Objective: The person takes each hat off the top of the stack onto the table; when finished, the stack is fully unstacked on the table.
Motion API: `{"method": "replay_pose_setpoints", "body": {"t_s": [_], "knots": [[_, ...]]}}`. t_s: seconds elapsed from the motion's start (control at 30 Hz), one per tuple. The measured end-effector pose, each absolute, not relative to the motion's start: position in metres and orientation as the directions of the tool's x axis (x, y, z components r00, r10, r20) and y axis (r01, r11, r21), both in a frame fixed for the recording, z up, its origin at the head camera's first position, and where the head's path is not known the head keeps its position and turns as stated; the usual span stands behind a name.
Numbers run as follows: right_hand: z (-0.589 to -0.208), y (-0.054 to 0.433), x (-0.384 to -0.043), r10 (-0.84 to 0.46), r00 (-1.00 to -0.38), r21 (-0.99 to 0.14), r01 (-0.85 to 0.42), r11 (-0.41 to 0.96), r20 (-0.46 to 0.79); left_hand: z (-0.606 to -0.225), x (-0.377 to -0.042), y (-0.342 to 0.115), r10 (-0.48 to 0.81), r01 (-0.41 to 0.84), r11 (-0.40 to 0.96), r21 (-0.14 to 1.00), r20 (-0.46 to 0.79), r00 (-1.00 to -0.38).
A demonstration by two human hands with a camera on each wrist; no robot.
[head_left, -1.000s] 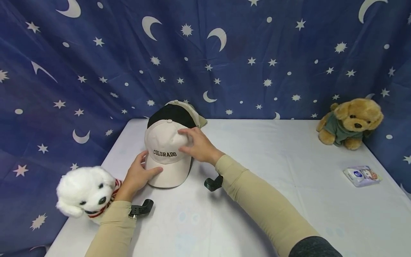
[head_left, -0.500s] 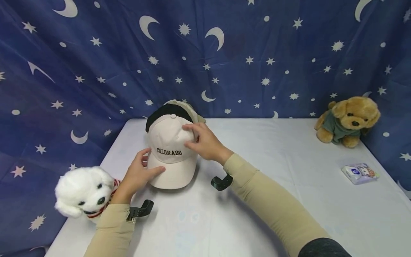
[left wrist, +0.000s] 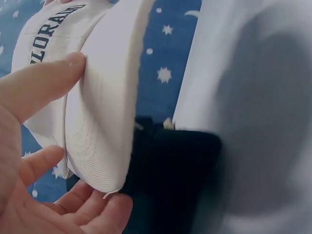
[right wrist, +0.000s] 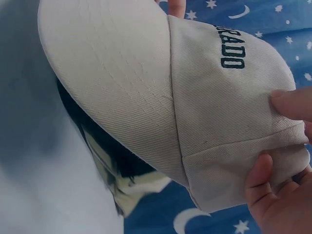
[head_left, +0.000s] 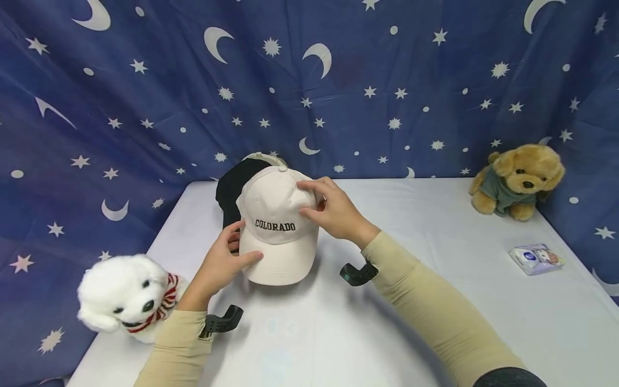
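Observation:
A cream baseball cap (head_left: 275,260) lettered COLORADO is between my two hands, its brim toward me. My left hand (head_left: 223,264) grips the left side of the brim, thumb on top and other fingers along its edge. With thumb and fingers, my right hand (head_left: 339,212) pinches the right side of the crown. Behind and to the left lies a black cap (head_left: 233,189), with a beige cap (head_left: 263,157) mostly hidden behind it. In the left wrist view, the cream cap (left wrist: 105,97) stands above the black cap (left wrist: 170,170) and the table, which bears a broad shadow.
A white plush dog (head_left: 113,287) with a striped scarf sits beside my left forearm. At the far right are a brown plush dog (head_left: 532,166) and a small purple packet (head_left: 537,259). A blue star-patterned curtain (head_left: 358,126) hangs behind the white table (head_left: 314,349).
Both hands have moved right with the cream cap, away from the stack. More of the black cap now shows at left, while the beige cap behind is more covered.

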State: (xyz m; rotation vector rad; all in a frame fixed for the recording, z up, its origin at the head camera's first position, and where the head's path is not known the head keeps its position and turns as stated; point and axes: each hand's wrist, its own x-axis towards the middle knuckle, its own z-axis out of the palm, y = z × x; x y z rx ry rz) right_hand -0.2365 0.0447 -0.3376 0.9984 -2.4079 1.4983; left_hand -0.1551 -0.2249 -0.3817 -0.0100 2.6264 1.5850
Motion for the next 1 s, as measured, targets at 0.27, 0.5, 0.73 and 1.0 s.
{"method": "replay_pose_setpoints", "body": {"t_s": [0.27, 0.5, 0.73, 1.0], "knots": [[-0.335, 0.078, -0.232, -0.422, -0.782, -0.75, -0.596, 0.288, 0.459, -0.386, -0.16, -0.199, 0.092, 0.002, 0.441, 0.897, -0.043, -0.995], [-0.334, 0.11, -0.228, -0.395, -0.797, -0.745, -0.585, 0.321, 0.456, -0.39, -0.165, -0.172, 0.121, 0.009, 0.449, 0.894, -0.051, -0.991], [-0.338, 0.14, -0.23, -0.345, -0.816, -0.722, -0.574, 0.387, 0.464, -0.397, -0.178, -0.141, 0.141, 0.042, 0.47, 0.882, -0.028, -0.99], [-0.343, 0.176, -0.234, -0.295, -0.839, -0.704, -0.545, 0.456, 0.458, -0.404, -0.194, -0.104, 0.186, 0.046, 0.422, 0.905, -0.037, -0.982]]}}
